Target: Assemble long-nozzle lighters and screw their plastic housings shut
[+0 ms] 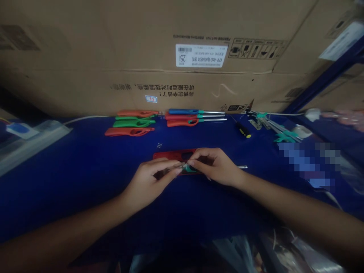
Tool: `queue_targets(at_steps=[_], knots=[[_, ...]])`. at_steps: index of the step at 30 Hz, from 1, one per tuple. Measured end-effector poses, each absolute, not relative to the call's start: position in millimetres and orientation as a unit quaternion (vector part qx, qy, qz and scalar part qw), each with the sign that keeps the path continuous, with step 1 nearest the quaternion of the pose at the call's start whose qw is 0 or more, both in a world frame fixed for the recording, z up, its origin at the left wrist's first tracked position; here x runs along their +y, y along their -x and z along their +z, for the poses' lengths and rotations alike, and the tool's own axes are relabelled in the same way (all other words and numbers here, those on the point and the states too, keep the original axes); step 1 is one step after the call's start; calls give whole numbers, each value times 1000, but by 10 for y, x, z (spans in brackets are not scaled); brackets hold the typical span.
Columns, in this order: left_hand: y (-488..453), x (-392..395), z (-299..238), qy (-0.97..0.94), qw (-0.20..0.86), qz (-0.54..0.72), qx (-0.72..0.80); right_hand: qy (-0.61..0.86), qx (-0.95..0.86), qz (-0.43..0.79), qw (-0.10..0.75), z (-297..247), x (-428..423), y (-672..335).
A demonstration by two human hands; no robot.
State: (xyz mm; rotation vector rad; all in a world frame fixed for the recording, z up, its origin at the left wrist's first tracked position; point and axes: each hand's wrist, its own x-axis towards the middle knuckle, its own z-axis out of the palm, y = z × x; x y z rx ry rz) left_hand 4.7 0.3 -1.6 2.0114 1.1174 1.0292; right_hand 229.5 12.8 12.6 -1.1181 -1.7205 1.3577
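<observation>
My left hand point(146, 178) is closed around a clear lighter tank point(176, 166), thumb and fingers pinching it. My right hand point(217, 165) meets it from the other side, fingertips pressed together at the tank's end, where a small greenish piece shows. Whether the right fingers hold a separate small part is hidden. Under both hands lies a red lighter casing point(166, 155) on the blue table. A metal tube point(243, 167) sticks out to the right from behind my right hand.
Orange and green lighter casings point(133, 123) lie in a row at the back, beside lighters with metal tubes point(196, 117). A black-and-yellow screwdriver point(243, 131) and a bundle of tubes with green parts point(273, 125) are further right. A large cardboard box point(127, 49) walls off the back.
</observation>
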Motion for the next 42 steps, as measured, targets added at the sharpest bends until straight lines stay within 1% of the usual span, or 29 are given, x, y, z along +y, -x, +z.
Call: queue_targets(at_steps=[9,19,29,37,42], knots=[[-54,6,-4,-759,307,399,414,424,-644,524,362,102,79,-2244],[-65,-15,15,-745,322,412,414,410,-638,549,352,106,128,-2290],[-62,5,-19,-740,333,417,409,427,-650,523,350,118,99,-2266],[-57,-11,-21,-736,341,414,412,424,-638,543,344,112,130,-2283],[-58,-3,-28,-736,342,414,412,399,-645,541,363,113,127,-2285]])
